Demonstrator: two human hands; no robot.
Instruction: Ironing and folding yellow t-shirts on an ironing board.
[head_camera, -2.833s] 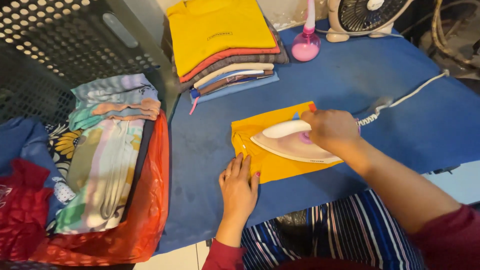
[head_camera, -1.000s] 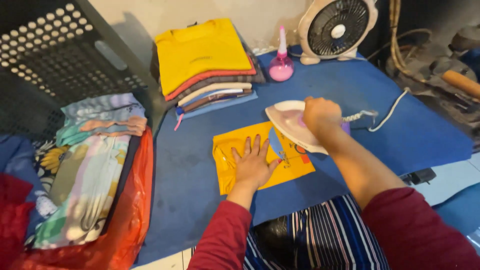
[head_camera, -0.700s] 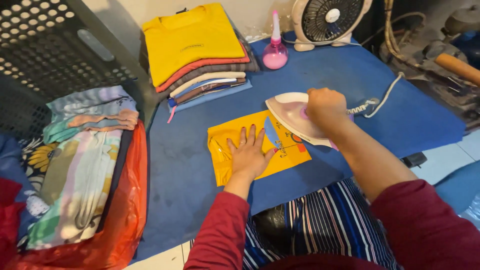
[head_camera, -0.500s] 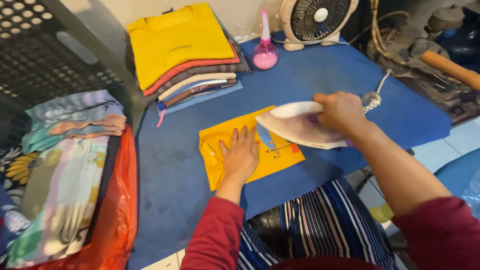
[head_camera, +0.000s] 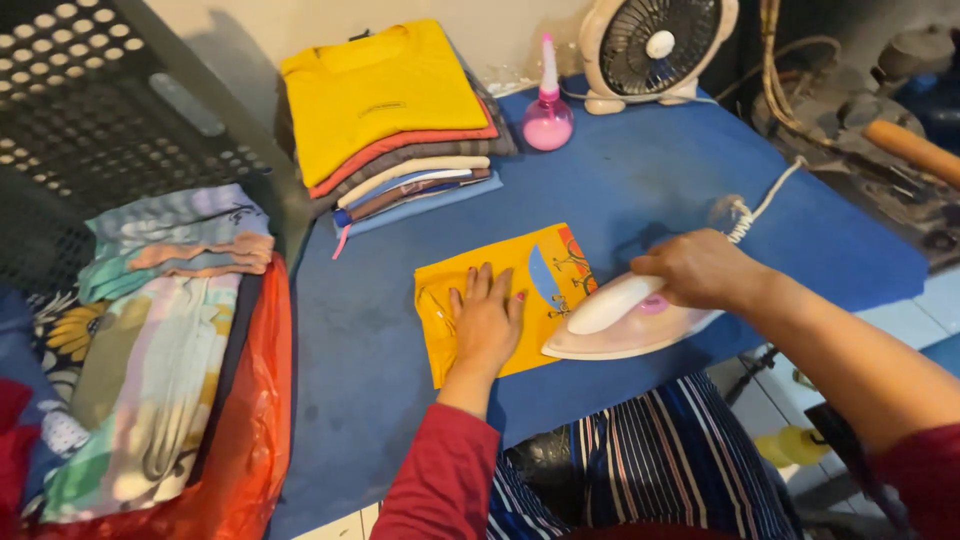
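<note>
Left hand (head_camera: 487, 322): fingers spread flat on the yellow cloth (head_camera: 500, 298), gripping nothing.
Right hand (head_camera: 697, 270): fingers closed on the iron (head_camera: 622, 322) handle.
Iron: at the cloth's right edge, near the tabletop (head_camera: 650, 180) front edge.
Around: stack (head_camera: 392, 110), bottle (head_camera: 548, 115), fan (head_camera: 655, 45) behind.
Room: bare tabletop between.

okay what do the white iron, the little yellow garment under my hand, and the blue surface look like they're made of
The white iron with a pink accent in the right hand looks like smooth, slightly glossy plastic; its soleplate is hidden. The small yellow printed garment under the flat left hand looks like thin matte woven or knit fabric, creased at the edge. The blue ironing surface seems a matte, soft cloth cover, faintly mottled.
</note>
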